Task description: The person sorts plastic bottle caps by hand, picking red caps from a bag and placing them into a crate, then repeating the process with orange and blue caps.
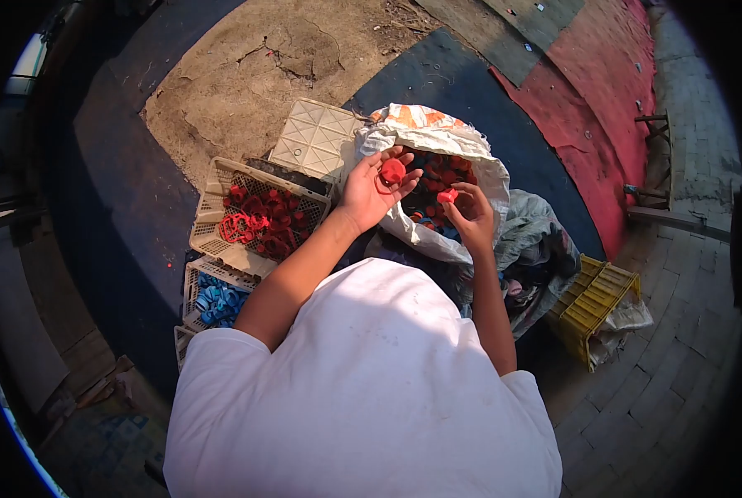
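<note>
A round red cap (pixel 393 172) rests in my left hand (pixel 372 187), palm up, with its fingers spread a little around the cap. My right hand (pixel 474 217) pinches a smaller red piece (pixel 447 196) between thumb and fingertips. Both hands are over the near part of a white woven sack (pixel 493 176), which stands open and holds many red and some blue pieces (pixel 450 170). Left of my left forearm, a beige crate (pixel 221 235) holds red caps and rings (pixel 263 220).
Blue pieces (pixel 220 300) fill a crate at the lower left. An upturned beige crate (pixel 317 137) lies behind the red one. Right of the sack are a grey-green bag (pixel 533 224) and a yellow crate (pixel 597 300). Dark and red mats cover the ground.
</note>
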The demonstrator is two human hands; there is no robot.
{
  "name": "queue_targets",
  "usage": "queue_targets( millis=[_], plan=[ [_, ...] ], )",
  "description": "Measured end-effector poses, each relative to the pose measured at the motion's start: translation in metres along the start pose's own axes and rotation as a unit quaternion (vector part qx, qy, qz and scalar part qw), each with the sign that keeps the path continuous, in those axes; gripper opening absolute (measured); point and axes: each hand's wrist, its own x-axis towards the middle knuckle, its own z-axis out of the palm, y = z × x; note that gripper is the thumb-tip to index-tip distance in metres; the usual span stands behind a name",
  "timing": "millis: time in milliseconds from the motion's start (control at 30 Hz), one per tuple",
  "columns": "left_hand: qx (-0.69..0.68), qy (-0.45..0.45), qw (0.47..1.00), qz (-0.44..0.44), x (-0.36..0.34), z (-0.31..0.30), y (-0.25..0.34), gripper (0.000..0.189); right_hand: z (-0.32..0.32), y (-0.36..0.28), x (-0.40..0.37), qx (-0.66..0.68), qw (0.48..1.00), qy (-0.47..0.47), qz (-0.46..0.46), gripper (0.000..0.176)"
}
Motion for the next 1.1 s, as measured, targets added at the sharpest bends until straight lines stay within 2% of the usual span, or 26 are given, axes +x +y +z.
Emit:
queue_targets(
  millis=[133,233,333,533,633,767,867,967,1100],
  plan=[
    [0.017,0.003,0.999,-0.048,0.005,0.013,-0.014,0.04,0.012,-0.034,-0.006,0.005,0.998,-0.025,-0.056,0.037],
    [0.064,-0.013,0.994,-0.085,0.004,0.018,-0.021,0.04,0.016,-0.061,-0.005,-0.152,0.984,-0.06,-0.067,0.036],
    [0.08,-0.035,0.992,-0.096,0.006,0.02,-0.029,0.04,0.026,-0.081,-0.005,-0.195,0.976,-0.059,-0.08,0.035],
    [0.137,-0.02,0.986,-0.09,0.005,0.018,-0.035,0.037,0.028,-0.076,-0.007,-0.237,0.964,-0.054,-0.104,0.024],
    [0.09,-0.012,0.991,-0.099,0.004,0.017,-0.037,0.035,0.03,-0.073,-0.008,-0.233,0.966,-0.041,-0.106,0.02],
    [0.064,-0.017,0.992,-0.109,0.006,0.014,-0.033,0.034,0.031,-0.065,-0.009,-0.214,0.974,-0.02,-0.07,0.016],
    [0.039,-0.027,0.993,-0.108,0.004,0.013,-0.029,0.036,0.032,-0.058,-0.009,-0.156,0.984,0.011,-0.089,0.014],
    [-0.009,-0.04,0.994,-0.104,0.003,0.011,-0.026,0.038,0.035,-0.048,-0.01,0.06,0.996,0.064,-0.012,0.016],
    [-0.048,-0.035,0.994,-0.091,0.002,0.012,-0.024,0.042,0.02,-0.03,-0.003,0.083,0.983,0.138,0.09,0.016]
  ],
)
